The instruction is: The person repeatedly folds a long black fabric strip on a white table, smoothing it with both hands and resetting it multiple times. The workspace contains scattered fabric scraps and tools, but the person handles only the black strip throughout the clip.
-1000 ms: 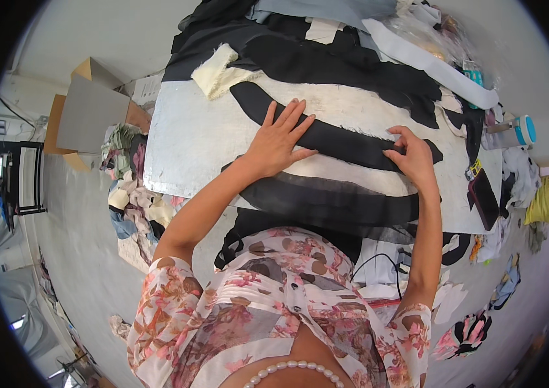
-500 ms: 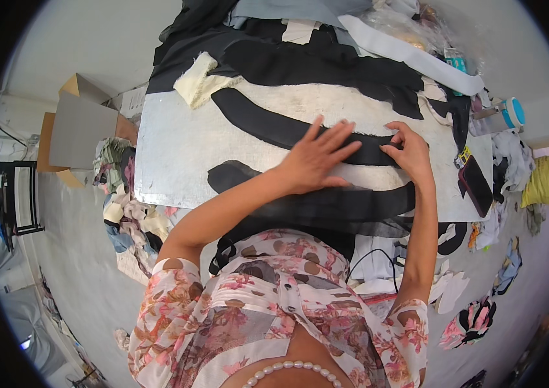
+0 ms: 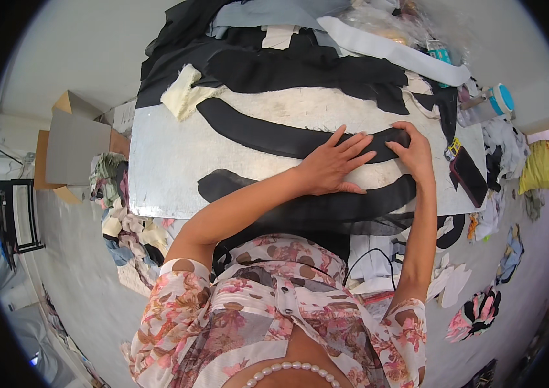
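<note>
A curved black fabric strip lies across the pale board on the table. My left hand lies flat over its right half, fingers spread on the cloth and thumb near the strip below. My right hand is at the strip's right end; thumb and forefinger stand apart on the cloth, the other fingers partly hidden. Nearer to me is a second curved strip of dark, thin fabric, partly covered by my left forearm. Beyond the first strip, a larger black fabric piece lies with uneven edges.
A cream cloth scrap touches the first strip's left end. At the right edge lie a phone and a small yellow item. A clear tub with a blue rim stands beyond. A white strip lies at the back.
The view has shifted slightly, moving the table leftward. My left hand has slid right along the strip, closer to my right hand. My right thumb and forefinger have spread farther apart.
</note>
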Tool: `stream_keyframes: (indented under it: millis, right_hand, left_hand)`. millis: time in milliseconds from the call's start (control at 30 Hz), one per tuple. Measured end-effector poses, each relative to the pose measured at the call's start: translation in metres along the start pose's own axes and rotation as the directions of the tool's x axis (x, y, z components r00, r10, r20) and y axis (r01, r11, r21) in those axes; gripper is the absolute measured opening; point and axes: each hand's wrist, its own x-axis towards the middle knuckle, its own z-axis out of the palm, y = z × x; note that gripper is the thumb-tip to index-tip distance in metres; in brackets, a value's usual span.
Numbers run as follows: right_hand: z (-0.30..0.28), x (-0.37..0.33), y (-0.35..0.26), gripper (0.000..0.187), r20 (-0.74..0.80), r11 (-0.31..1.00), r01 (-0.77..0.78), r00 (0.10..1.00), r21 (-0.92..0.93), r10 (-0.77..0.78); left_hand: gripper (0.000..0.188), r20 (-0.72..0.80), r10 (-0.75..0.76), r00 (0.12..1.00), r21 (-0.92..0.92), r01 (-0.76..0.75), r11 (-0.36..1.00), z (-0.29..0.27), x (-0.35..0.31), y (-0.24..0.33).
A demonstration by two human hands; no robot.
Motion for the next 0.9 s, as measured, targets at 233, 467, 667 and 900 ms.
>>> stream_keyframes:
  millis: [233,467,667,900]
  right_hand:
    - [-0.009,-0.005,0.028,0.044,-0.039,0.949,-0.177,0.980,0.262,0.193]
    - [-0.002,-0.004,0.027,0.043,-0.145,0.973,-0.143,0.975,0.181,0.170]
    - [-0.008,-0.003,-0.001,0.025,-0.327,0.991,-0.073,0.939,0.111,0.105]
    - [0.026,0.009,0.012,0.011,-0.085,0.975,0.047,0.996,0.217,-0.029]
  left_hand:
    - [0.090,0.023,0.007,1.000,0.018,-0.007,1.000,0.011,0.002,-0.001]
    - [0.092,0.032,0.005,0.999,0.012,-0.006,1.000,0.010,0.003,-0.001]
    - [0.090,-0.005,-0.002,1.000,0.017,0.002,1.000,0.011,-0.001,-0.003]
    - [0.084,-0.176,0.028,0.984,-0.086,-0.044,0.995,0.018,-0.004,-0.004]
